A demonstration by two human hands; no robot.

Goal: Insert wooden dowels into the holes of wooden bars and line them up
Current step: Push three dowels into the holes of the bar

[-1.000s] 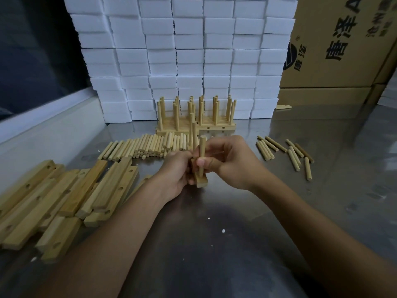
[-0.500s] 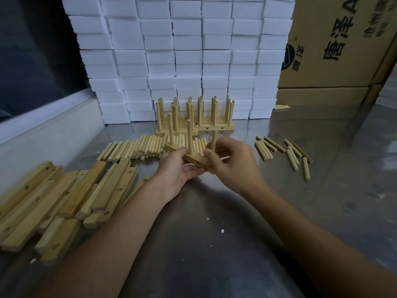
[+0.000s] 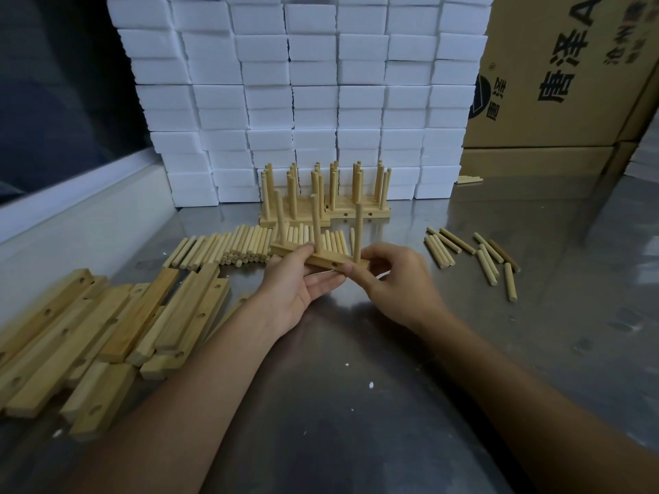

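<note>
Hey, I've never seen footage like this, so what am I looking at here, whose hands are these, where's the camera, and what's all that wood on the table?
There is no machine here: a person works with bare hands, filmed by one camera worn on the head, looking forward and down. The left hand and right hand together hold a wooden bar with three dowels standing upright in it. On the metal table lie a pile of empty bars at the left, a row of loose dowels in the middle and scattered dowels at the right. Behind them stand finished bars lined up, before stacked white blocks and cardboard boxes.
</note>
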